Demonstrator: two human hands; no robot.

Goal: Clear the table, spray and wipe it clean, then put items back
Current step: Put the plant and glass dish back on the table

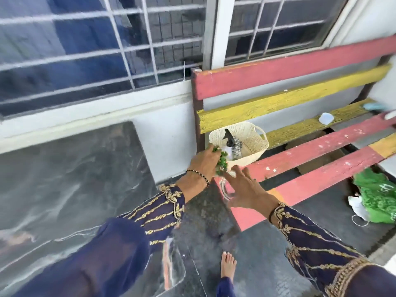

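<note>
Head view, left hand curled round green foliage, right hand spread open just beside it, over a clear glass vessel, cream basket just beyond both hands on painted bench, spray bottle and striped cloth inside

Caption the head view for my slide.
Left hand holds green sprigs beside a cream basket containing a spray bottle on a bench; right hand open.

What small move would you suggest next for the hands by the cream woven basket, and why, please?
Probably lower the green leafy sprig onto the red bench slat beside the cream woven basket and let go. The left hand grips it, the right hand is open beside it, and the black-triggered spray bottle waits in the basket.
</note>
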